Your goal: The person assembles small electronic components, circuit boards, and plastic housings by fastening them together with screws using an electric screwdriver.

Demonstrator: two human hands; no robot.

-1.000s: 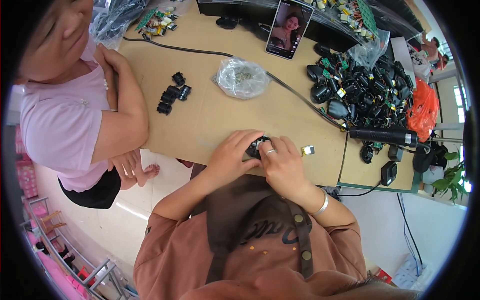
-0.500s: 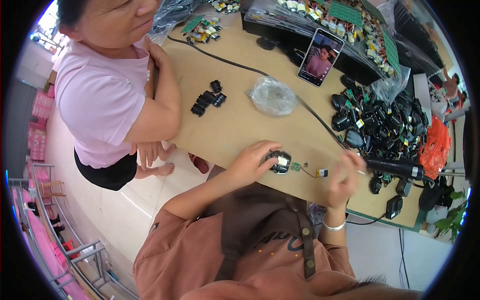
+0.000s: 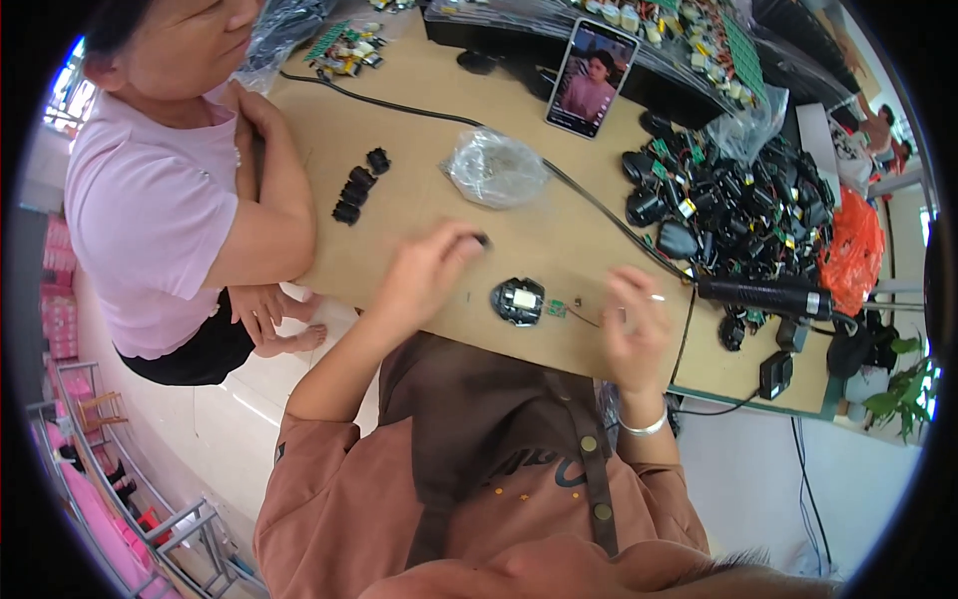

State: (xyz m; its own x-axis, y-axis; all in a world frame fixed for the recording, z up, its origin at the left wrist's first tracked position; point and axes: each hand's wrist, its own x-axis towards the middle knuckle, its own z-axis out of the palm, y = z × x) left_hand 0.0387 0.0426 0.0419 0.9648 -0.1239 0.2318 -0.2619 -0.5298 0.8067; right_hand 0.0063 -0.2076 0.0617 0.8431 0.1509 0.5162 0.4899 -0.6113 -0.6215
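Note:
My left hand (image 3: 427,272) is over the table, fingertips pinched on a small black plastic part (image 3: 482,241). To its right an opened black housing (image 3: 518,302) lies on the tabletop, with a pale block inside. A small green circuit board (image 3: 556,308) rests beside the housing, and a thin wire runs from it toward my right hand (image 3: 639,324). That hand has bent fingers and is blurred; whether it holds anything is hidden. Several similar black plastic parts (image 3: 359,185) lie in a slanting row farther left.
A clear plastic bag (image 3: 496,168) sits mid-table beside a black cable (image 3: 599,210). A phone (image 3: 593,78) leans at the back. Black housings with boards are heaped (image 3: 738,200) at right, behind a black cylindrical tool (image 3: 763,296). Another person (image 3: 160,200) stands at the left edge, arms folded.
My left hand has left the housing and taken a black plastic part from the group at left. My right hand stays near the wire's end. The whole view has shifted slightly.

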